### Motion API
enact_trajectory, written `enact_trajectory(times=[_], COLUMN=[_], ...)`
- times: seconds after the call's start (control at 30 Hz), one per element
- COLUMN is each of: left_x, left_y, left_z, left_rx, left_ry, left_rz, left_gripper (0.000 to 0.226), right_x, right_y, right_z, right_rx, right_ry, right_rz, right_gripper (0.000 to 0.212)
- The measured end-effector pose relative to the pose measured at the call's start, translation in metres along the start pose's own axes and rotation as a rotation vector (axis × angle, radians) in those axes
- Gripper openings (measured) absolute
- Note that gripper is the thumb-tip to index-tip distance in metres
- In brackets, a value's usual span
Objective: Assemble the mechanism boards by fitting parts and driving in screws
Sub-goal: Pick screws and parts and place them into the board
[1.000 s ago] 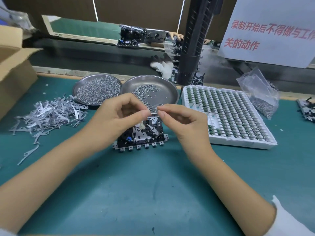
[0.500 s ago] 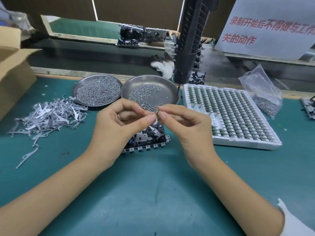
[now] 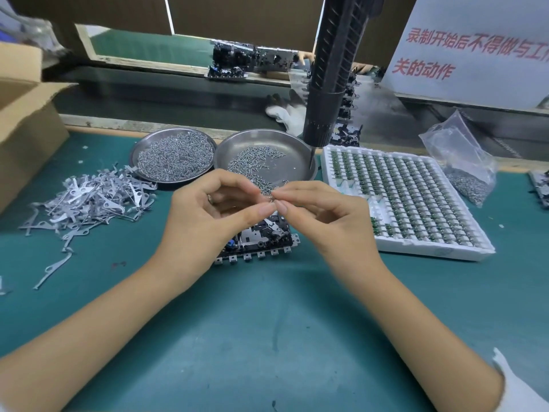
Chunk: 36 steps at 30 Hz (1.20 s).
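Pinching one tiny screw (image 3: 271, 198) between them, the left hand (image 3: 208, 215) and right hand (image 3: 323, 217) should steady it, tip down, above the mechanism board (image 3: 261, 239) before seating it.

Two hands, the left hand (image 3: 208, 215) and the right hand (image 3: 323, 215). Two round steel dishes of screws: the left dish (image 3: 173, 157), the right dish (image 3: 294, 162). One mechanism board (image 3: 261, 239) near them, one white parts tray (image 3: 416, 203), one cardboard box (image 3: 26, 129), one plastic bag (image 3: 457, 162).
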<state>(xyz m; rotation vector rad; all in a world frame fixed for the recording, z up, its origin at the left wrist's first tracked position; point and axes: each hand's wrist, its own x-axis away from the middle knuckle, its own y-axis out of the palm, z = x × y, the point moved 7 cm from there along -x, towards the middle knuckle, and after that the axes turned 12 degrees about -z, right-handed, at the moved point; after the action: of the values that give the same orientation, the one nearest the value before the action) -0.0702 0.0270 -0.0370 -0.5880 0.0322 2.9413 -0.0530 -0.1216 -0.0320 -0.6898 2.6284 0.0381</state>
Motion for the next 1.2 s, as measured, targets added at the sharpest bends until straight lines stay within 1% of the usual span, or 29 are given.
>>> enact_trajectory(times=[0.23,0.37,0.47,0.57,0.63,0.73,0.8,0.93,1.0,1.2], left_x=[-0.004,-0.004,-0.005,-0.002,0.001,0.005,0.008,0.013,0.013,0.012], left_y=[0.0,-0.004,-0.005,-0.007,-0.007,-0.004,0.0,0.004,0.005,0.002], left_z=[0.001,0.0,-0.001,-0.005,-0.006,-0.009,-0.011,-0.012,-0.013,-0.019], left_rx=[-0.086,-0.162,-0.247,-0.361,-0.5,-0.882,-1.017,-1.132,-1.158,-1.076], left_ry=[-0.015,-0.05,-0.078,-0.115,-0.127,-0.089,-0.084,-0.048,-0.051,-0.108], left_rz=[-0.106,-0.156,-0.185,-0.228,-0.291,-0.388,-0.409,-0.398,-0.389,-0.398], left_gripper=[0.033,0.036,0.038,0.035,0.032,0.034,0.028,0.033,0.028,0.014], right_x=[0.0,0.0,0.0,0.0,0.0,-0.002,-0.002,-0.002,-0.002,-0.001], right_y=[0.003,0.003,0.004,0.003,0.0,-0.005,-0.008,-0.011,-0.011,-0.012], right_z=[0.001,0.006,0.009,0.013,0.015,0.017,0.016,0.016,0.017,0.016], right_rx=[0.076,0.097,0.171,0.271,0.307,0.333,0.34,0.348,0.354,0.358], right_ry=[0.001,0.009,-0.004,-0.017,-0.013,-0.019,-0.034,-0.036,-0.03,-0.021], right_rz=[-0.104,-0.127,-0.137,-0.119,-0.091,-0.029,0.008,0.039,0.046,0.05], right_gripper=[0.028,0.026,0.025,0.022,0.02,0.02,0.021,0.023,0.024,0.021])
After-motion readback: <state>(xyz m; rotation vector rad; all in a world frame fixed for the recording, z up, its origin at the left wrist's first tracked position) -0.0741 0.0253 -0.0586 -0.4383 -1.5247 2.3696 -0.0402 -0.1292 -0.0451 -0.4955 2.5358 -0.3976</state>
